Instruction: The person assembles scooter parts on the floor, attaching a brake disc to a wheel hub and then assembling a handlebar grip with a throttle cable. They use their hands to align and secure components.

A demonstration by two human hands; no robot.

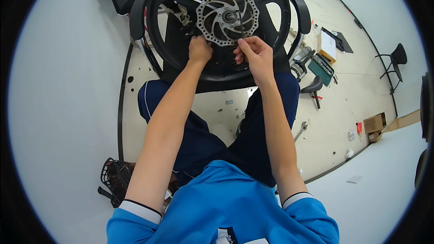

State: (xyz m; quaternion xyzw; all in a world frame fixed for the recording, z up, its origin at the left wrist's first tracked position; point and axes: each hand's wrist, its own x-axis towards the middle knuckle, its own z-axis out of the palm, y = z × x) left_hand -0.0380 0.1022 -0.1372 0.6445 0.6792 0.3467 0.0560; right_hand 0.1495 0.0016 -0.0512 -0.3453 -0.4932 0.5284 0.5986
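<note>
A black wheel [155, 27] with broad spokes lies flat on the seat in front of me. At its hub sits a silver brake disc [220, 13] with a holed, wavy rim. My right hand [257, 58] pinches a thin dark hex key [241, 29] between thumb and fingers; its far end reaches over the disc beside the hub. My left hand [200, 50] is closed at the disc's lower left edge, knuckles up. Its fingertips are hidden, so what they grip cannot be made out.
A black armchair [298, 4] carries the wheel above my knees. On the floor to the right lie a green tool case [321, 69], a bike saddle [313, 85], a wrench [301, 131] and a cardboard box [374, 124]. A black basket [116, 176] stands at lower left.
</note>
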